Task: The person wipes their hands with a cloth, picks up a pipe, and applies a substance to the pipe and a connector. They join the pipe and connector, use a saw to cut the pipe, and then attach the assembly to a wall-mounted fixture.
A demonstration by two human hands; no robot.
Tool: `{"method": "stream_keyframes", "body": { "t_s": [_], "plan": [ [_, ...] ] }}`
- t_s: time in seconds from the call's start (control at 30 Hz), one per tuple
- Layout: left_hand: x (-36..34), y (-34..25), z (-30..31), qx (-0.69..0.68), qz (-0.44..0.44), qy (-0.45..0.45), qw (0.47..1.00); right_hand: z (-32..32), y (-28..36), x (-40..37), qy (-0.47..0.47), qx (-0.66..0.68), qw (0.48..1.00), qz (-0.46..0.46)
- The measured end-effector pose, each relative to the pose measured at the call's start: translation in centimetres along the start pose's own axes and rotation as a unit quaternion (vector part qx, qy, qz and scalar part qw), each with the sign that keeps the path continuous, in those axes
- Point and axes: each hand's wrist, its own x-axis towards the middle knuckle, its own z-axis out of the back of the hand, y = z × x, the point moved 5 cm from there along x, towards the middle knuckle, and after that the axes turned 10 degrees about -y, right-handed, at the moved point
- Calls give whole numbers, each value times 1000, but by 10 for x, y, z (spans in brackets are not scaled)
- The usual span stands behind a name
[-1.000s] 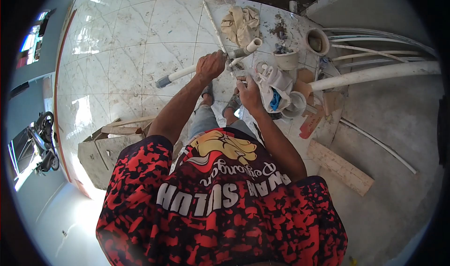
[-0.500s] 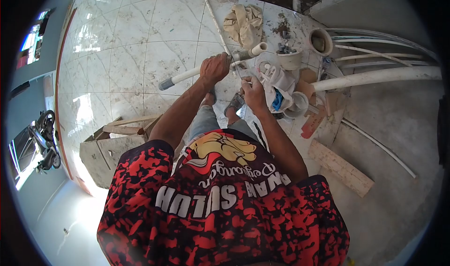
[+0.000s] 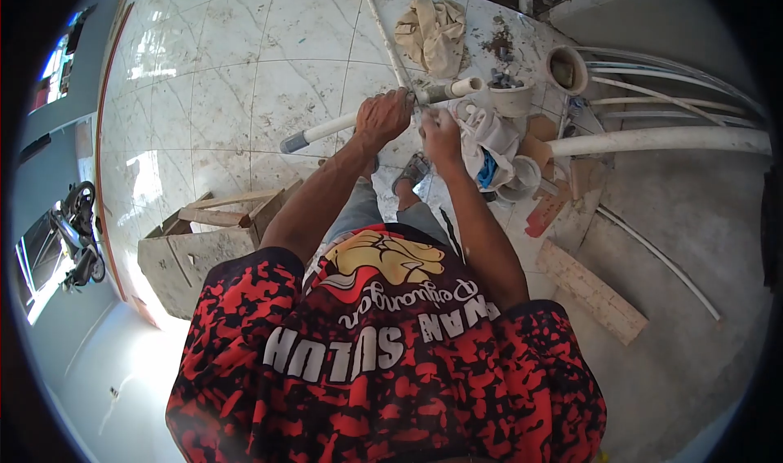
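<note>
My left hand (image 3: 383, 116) is wrapped round a white pipe (image 3: 330, 126), which has a grey end at its left and an open white end at its right. Beside it, my right hand (image 3: 441, 139) is closed, a little blurred, close to the pipe. A thin dark object shows between the hands, too small to make out. A long narrow white pipe (image 3: 383, 35) runs from the top of the view down to my left hand. To the right of my hands lies a white bag (image 3: 493, 137) with something blue in it.
A beige cloth (image 3: 432, 37), a bucket of grey pieces (image 3: 511, 100) and a round pot (image 3: 566, 70) stand ahead. Long pipes (image 3: 661, 141) lie at the right, near a wooden board (image 3: 591, 292). A wooden box (image 3: 200, 255) is at the left.
My right hand has moved up and closer to my left hand. The view has shifted slightly. My left hand still grips the pipe.
</note>
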Motion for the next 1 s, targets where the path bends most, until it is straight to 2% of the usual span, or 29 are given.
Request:
{"method": "stream_keyframes", "body": {
  "t_s": [0.1,0.23,0.3,0.33,0.4,0.53,0.6,0.63,0.73,0.87,1.0],
  "plan": [
    [-4,2,2,2,-9,-1,1000,-18,3,21,-3,13,1000,-27],
    [0,5,4,14,-7,-1,1000,-3,1,-6,-3,0,1000,-20],
    [-3,5,5,5,0,-3,1000,2,-13,-16,2,26,998,-58],
    [-2,5,6,0,2,-5,1000,-4,-17,-6,4,26,998,-56],
    [-2,6,4,-4,-14,-19,1000,-17,-16,14,-12,2,1000,3],
    [-8,3,8,10,-51,-42,998,-27,2,20,-26,33,999,-17],
    [-16,-3,3,12,-56,-40,998,-20,-16,9,-13,66,995,-72],
    [-20,-5,0,17,-63,-35,997,-15,-23,5,-19,47,996,-68],
    [-21,-2,-2,-5,-24,5,1000,-8,-12,-9,-20,49,996,-75],
    [-18,4,1,-15,-10,-10,1000,-11,-2,-16,-1,54,990,-128],
    [-10,8,7,3,2,-33,999,-2,-11,-32,-18,44,995,-87]
  ]
}}
